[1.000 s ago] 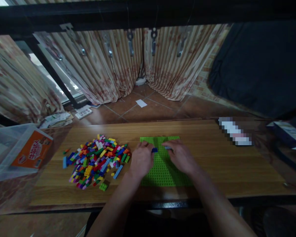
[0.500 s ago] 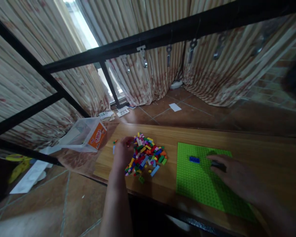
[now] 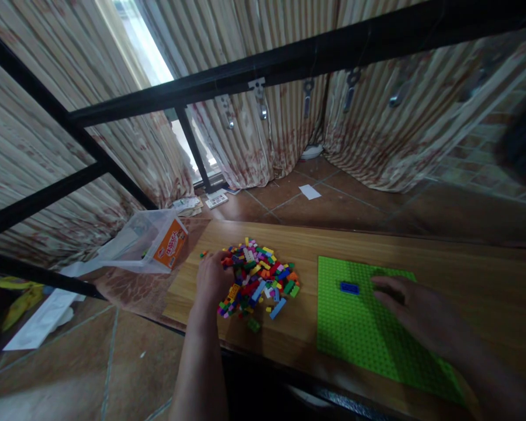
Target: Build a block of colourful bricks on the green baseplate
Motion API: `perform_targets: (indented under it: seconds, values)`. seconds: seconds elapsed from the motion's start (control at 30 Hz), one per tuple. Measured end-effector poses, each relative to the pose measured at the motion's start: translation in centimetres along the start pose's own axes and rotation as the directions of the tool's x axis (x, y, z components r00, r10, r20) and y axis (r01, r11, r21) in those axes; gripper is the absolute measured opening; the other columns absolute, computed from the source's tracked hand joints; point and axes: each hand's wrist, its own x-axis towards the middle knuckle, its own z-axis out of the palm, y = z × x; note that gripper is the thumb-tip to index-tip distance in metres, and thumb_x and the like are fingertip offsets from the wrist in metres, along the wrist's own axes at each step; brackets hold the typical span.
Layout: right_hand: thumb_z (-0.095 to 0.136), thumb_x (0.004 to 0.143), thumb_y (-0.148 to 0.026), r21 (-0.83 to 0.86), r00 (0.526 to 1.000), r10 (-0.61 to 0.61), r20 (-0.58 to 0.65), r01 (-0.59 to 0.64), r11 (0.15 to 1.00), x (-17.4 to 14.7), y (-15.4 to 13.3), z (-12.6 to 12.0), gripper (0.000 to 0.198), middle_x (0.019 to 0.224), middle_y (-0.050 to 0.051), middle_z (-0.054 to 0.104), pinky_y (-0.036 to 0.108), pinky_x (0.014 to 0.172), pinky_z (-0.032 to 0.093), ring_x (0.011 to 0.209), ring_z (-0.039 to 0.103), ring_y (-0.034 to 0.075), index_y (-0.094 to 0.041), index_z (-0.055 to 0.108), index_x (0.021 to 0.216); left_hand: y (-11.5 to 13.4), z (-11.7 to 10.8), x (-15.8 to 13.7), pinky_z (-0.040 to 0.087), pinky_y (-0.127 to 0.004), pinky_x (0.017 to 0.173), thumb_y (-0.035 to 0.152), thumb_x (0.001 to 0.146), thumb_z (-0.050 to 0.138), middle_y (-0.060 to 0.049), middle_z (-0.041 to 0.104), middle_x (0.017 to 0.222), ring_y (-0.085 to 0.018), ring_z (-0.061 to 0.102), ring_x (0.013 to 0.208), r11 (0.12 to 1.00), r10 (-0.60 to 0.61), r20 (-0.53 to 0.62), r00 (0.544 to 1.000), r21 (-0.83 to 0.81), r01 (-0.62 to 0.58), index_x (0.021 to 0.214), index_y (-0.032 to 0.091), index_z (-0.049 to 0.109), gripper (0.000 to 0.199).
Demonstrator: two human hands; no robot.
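1. Left hand (image 3: 214,279) has moved to nine o'clock of the brick pile (image 3: 263,275), fingers curled, grip unclear.
2. Right hand (image 3: 405,304): fingers parted; I can't tell what's held.
3. Blue brick (image 3: 349,287): ten o'clock on the green board (image 3: 346,330).

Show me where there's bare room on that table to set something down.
On the wooden tabletop: a strip between the brick pile and green baseplate; behind the baseplate; right of it, beyond the right hand. The baseplate is bare in front of the blue brick. Crowded: the pile, with the left hand at it.
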Motion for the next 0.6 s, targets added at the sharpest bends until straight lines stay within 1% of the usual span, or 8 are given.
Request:
perform_targets:
  seconds: [0.17,0.33,0.47,0.6]
  values:
    - [0.047,0.085,-0.043,-0.007,1.0,0.017,0.002,-0.017,1.0,0.1,-0.3,-0.1,0.036,0.106,0.009,0.072,0.044,0.077,0.054,0.089,0.069,0.03,-0.022,0.068,0.106,-0.1,0.4,0.2,0.044,-0.04,0.092,0.012,0.073,0.048,-0.017,0.066,0.108,-0.03,0.059,0.106,0.999,-0.009,-0.004,1.0,0.034,0.009,0.112,0.012,0.067,0.043]
    - [0.048,0.084,-0.041,0.029,1.0,0.01,-0.025,-0.01,1.0,0.2,-0.6,-0.2,0.034,0.101,0.009,0.073,0.044,0.076,0.054,0.086,0.069,0.029,-0.023,0.069,0.103,-0.6,0.9,0.4,0.045,-0.038,0.092,0.007,0.07,0.045,-0.016,0.065,0.11,-0.029,0.06,0.104,0.999,-0.004,-0.015,1.0,0.038,0.005,0.107,0.014,0.069,0.045]
    - [0.048,0.084,-0.039,0.04,1.0,0.028,-0.01,-0.028,0.999,0.3,-0.7,-0.3,0.034,0.1,0.009,0.073,0.043,0.077,0.054,0.086,0.069,0.029,-0.022,0.069,0.104,-0.8,1.1,0.6,0.046,-0.037,0.091,0.009,0.072,0.046,-0.016,0.064,0.109,-0.028,0.061,0.102,0.999,-0.017,-0.023,1.0,0.03,0.017,0.101,0.015,0.07,0.039]
    - [0.049,0.084,-0.039,0.039,0.999,0.041,0.005,-0.041,0.998,0.2,-0.6,-0.4,0.035,0.102,0.009,0.073,0.043,0.079,0.054,0.088,0.069,0.029,-0.021,0.068,0.106,-0.8,0.9,0.7,0.046,-0.038,0.088,0.017,0.076,0.048,-0.017,0.064,0.106,-0.029,0.061,0.099,0.999,-0.024,-0.022,0.999,0.028,0.024,0.099,0.014,0.069,0.03]
